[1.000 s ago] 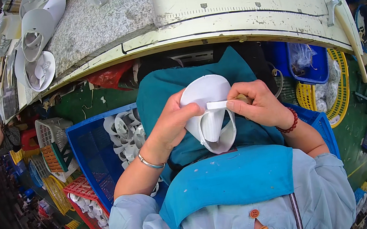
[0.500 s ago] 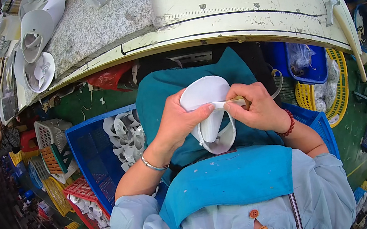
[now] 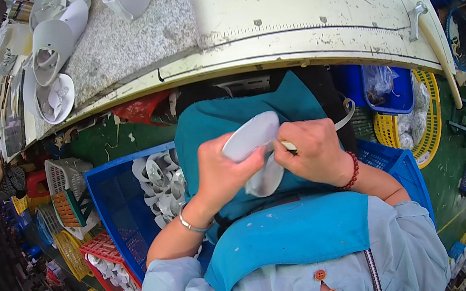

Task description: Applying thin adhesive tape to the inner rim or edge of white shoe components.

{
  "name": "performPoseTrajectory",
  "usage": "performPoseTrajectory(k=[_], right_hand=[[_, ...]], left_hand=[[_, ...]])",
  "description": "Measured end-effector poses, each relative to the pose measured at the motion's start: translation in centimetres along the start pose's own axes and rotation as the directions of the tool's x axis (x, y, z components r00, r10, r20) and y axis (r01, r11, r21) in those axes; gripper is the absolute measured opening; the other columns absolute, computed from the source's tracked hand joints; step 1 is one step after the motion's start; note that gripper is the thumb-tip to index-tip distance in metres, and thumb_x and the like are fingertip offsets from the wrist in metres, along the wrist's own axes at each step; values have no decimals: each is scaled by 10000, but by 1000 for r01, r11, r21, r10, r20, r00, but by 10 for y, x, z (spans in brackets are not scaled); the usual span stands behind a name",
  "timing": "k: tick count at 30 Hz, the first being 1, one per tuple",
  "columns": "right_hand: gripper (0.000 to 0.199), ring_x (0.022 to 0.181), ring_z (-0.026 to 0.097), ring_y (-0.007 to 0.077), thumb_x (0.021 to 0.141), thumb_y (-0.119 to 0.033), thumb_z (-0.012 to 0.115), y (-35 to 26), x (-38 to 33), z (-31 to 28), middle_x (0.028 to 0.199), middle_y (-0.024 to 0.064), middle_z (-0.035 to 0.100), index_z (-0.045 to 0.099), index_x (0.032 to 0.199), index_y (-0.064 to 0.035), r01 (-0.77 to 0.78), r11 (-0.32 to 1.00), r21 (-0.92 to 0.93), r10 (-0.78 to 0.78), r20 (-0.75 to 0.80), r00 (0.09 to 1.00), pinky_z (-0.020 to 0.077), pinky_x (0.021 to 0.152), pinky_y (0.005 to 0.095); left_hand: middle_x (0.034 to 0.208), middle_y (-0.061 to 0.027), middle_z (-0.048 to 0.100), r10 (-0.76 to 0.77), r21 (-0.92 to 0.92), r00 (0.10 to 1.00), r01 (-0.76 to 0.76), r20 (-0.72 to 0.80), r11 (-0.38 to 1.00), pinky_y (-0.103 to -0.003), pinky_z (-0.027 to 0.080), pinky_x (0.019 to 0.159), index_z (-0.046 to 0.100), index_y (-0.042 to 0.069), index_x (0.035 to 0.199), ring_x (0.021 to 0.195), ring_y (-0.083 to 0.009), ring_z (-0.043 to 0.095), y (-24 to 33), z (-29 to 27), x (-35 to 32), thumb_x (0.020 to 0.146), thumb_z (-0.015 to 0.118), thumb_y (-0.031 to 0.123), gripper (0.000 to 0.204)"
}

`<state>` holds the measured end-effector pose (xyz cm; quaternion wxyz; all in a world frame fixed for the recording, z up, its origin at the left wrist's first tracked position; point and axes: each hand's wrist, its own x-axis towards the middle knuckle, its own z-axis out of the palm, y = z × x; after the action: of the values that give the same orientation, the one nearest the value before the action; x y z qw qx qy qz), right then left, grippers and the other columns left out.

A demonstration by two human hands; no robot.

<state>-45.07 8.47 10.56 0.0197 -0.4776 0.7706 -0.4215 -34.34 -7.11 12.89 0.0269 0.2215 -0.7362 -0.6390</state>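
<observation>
White piece [image 3: 253,142] tilted flatter than before; 2 hands grip it: left hand [image 3: 222,171], right hand [image 3: 312,151].

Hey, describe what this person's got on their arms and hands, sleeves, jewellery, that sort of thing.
Both hands are bare, with no gloves. The left hand has a thin silver bangle at the wrist; the right hand has a dark red bead bracelet. Light blue sleeves are pushed up above the elbows, leaving both forearms uncovered.

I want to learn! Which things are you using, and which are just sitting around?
Using: white part, left hand, right hand, thin tool.
Sitting around: blue crate, red crate, yellow basket, bench.
</observation>
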Motion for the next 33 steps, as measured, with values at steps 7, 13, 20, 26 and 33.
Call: performPoseTrajectory(k=[7, 13, 20, 26, 33], right_hand=[[158, 477, 569, 279, 750, -139, 677, 41, -16, -13, 561, 94, 573, 550, 691, -66, -149, 988, 38, 147, 39, 988, 421, 420, 348], [133, 551, 607, 273, 806, -165, 648, 39, -28, -9, 630, 107, 610, 595, 754, -54, -259, 939, 226, 178, 323, 929, 461, 511, 353], [132, 535, 601, 263, 821, -155, 641, 37, -35, -13, 619, 104, 605, 599, 784, -36, -267, 934, 238, 202, 266, 943, 448, 496, 343], [151, 501, 583, 196, 851, -160, 625, 47, -51, -14, 600, 83, 599, 607, 806, -17, -431, 860, 274, 341, 318, 884, 435, 476, 302], [174, 486, 522, 121, 864, -166, 612, 39, -35, -12, 555, 58, 542, 590, 797, -6, -447, 821, 356, 337, 332, 881, 403, 474, 266]], left_hand=[[790, -70, 694, -392, 346, 919, 379, -34, 858, -273, 520, 664, 682, -21, 948, 715, -129, 647, -24, -135, -57, 680, 728, 114, 303], [1002, -133, 660, 376, 874, 873, 108, -311, 474, -380, 492, 845, 647, 27, 1019, 937, -330, 624, -20, -186, -49, 706, 694, 99, 325], [1212, -81, 575, 680, 908, 721, 364, -133, -209, -443, 335, 1005, 574, 78, 1155, 1179, -253, 496, 22, -254, 37, 758, 625, 90, 401], [1054, -72, 666, 672, 996, 741, 64, -1, -69, -417, 382, 933, 655, 78, 980, 965, -251, 616, 40, -271, 52, 761, 595, 36, 231], [975, -97, 676, 757, 970, 615, -224, 219, -98, -375, 460, 803, 643, 22, 933, 841, -282, 621, 78, -197, 20, 693, 580, -55, 260]])
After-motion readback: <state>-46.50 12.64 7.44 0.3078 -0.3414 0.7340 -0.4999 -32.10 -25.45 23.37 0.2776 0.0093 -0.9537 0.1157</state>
